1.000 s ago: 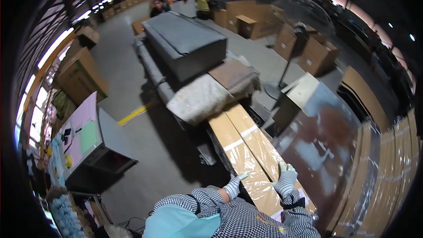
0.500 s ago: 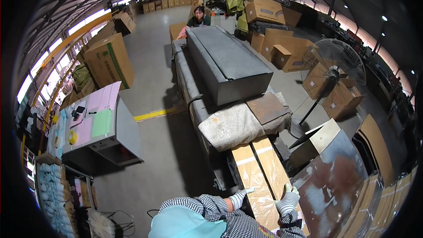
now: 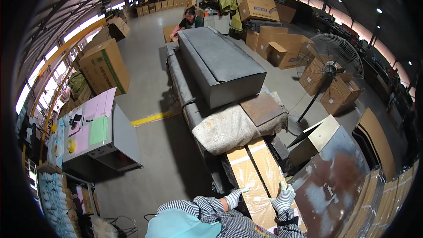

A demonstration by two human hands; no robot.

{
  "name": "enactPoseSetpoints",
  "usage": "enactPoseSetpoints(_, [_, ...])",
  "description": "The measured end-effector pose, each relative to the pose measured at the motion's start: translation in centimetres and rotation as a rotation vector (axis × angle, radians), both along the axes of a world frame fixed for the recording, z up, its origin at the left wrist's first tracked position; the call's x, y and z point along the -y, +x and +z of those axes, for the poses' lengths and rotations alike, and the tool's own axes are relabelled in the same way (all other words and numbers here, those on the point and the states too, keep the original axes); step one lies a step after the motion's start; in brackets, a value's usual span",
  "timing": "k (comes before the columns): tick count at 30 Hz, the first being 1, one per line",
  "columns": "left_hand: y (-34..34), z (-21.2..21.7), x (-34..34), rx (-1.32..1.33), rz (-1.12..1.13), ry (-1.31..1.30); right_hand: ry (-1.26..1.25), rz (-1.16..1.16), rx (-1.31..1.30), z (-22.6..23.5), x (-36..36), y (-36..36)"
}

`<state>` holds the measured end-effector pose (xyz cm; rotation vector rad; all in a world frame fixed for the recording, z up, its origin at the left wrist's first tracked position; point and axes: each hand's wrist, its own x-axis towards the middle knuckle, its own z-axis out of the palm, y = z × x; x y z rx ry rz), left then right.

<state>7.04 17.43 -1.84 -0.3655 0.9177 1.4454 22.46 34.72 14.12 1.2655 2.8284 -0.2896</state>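
Observation:
A long cardboard package (image 3: 257,194), wrapped in clear plastic and split lengthwise by a dark gap, runs from under a grey cloth (image 3: 227,126) toward me. My left hand (image 3: 234,198), in a striped glove, grips its left edge; one digit lies on top and the other fingers are partly hidden. On the opposite edge, my right hand (image 3: 284,199), gloved alike, is closed around the side with its thumb up. Beyond the cloth, a large grey metal box (image 3: 222,68) lies on a long bench-like machine (image 3: 178,81). A rusty plate (image 3: 263,108) rests on the cloth.
Another person (image 3: 190,19) is at the machine's far end. To the right stand a wire-caged fan (image 3: 330,68), a stained metal sheet (image 3: 328,178) and stacked cardboard strips (image 3: 357,207). On the left is a grey cabinet (image 3: 121,136) with coloured sheets on it.
The whole view has shifted slightly, so the machine and package appear farther left. Both my hands keep their places on the package edges. The far person's head and arm have moved a little.

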Motion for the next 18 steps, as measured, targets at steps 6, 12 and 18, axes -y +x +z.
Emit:
enactPoseSetpoints(6, [-1.8, 0.6, 0.4, 0.077, 0.041, 0.099, -0.072, -0.016, -0.024, -0.7, -0.3, -1.9])
enactPoseSetpoints(12, [-3.1, 1.2, -0.9, 0.042, 0.052, 0.133, -0.013, 0.04, -0.014, -3.7, -2.4, -3.2])
enactPoseSetpoints(18, [0.3, -1.5, -2.5, 0.014, -0.002, 0.043, -0.02, 0.034, -0.025, -2.6, -3.7, 0.5])
